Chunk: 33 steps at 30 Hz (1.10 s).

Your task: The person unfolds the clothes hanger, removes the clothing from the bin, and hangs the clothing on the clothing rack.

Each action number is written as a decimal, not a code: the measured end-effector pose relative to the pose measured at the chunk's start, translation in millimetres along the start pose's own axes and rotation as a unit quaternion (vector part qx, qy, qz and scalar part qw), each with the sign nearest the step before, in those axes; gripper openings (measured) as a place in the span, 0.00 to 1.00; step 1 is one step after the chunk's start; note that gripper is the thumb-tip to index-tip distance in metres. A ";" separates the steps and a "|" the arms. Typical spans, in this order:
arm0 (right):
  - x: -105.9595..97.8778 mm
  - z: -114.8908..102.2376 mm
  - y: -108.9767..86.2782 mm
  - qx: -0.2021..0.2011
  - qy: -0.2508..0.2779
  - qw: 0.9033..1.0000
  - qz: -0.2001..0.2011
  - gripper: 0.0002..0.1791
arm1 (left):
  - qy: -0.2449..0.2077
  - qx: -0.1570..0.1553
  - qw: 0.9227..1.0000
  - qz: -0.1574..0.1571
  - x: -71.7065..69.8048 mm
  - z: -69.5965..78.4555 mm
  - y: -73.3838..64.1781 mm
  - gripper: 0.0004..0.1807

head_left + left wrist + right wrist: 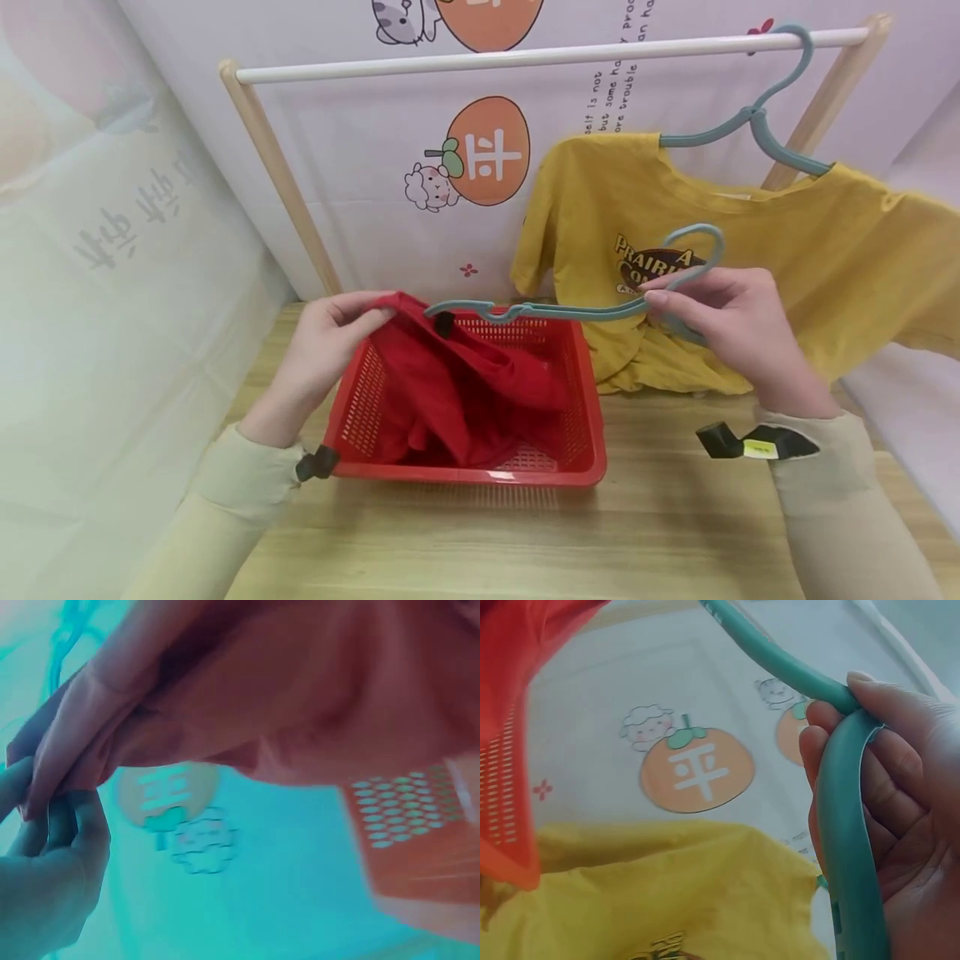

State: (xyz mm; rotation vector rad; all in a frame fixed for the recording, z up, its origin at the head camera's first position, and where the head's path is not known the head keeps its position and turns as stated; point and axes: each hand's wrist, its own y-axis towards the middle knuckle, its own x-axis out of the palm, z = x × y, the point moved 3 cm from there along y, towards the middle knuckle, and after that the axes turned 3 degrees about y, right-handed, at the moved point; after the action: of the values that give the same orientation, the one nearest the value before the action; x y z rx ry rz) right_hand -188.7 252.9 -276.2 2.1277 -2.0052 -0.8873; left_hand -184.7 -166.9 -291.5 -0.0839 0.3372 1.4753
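My left hand (pixel 327 337) pinches the edge of a red garment (pixel 427 383) between thumb and fingers, lifting that edge while the rest sags into a red basket (pixel 592 433). In the left wrist view, folds of the garment (pixel 300 690) stretch away from the fingers. My right hand (pixel 731 321) holds a blue-green clothes hanger (pixel 585 313) near the base of its hook. One arm of the hanger points left, and its tip lies at the lifted edge of the garment. In the right wrist view the hanger (pixel 849 825) crosses the fingers, with the thumb over its joint.
A yellow T-shirt (pixel 795 242) hangs on another blue-green hanger (pixel 787 154) from the white rail (pixel 525 58) of a wooden-legged rack, at the right. Behind stands a patterned white backdrop (pixel 360 208). The basket rests on a wooden tabletop (pixel 480 542).
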 end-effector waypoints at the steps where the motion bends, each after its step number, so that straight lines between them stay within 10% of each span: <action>1: -1.3 -2.1 -0.4 -0.006 0.022 1.000 0.005 0.08 | -0.003 0.005 1.000 -0.007 -1.6 6.0 0.4 0.17; 7: -4.4 -11.4 -3.3 -0.028 0.135 0.990 0.016 0.07 | 0.030 0.038 0.998 -0.041 -1.0 27.2 1.8 0.14; 33: 5.7 -2.7 -2.4 -0.028 0.118 0.992 -0.022 0.07 | 0.056 -0.013 0.992 -0.111 1.5 7.5 5.8 0.16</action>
State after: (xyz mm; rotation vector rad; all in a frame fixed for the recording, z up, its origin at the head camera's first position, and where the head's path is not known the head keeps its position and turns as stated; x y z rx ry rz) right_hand -185.4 247.0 -277.0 2.1405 -1.8031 -0.6535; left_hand -189.1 -163.0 -283.9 -0.2195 0.3873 1.2567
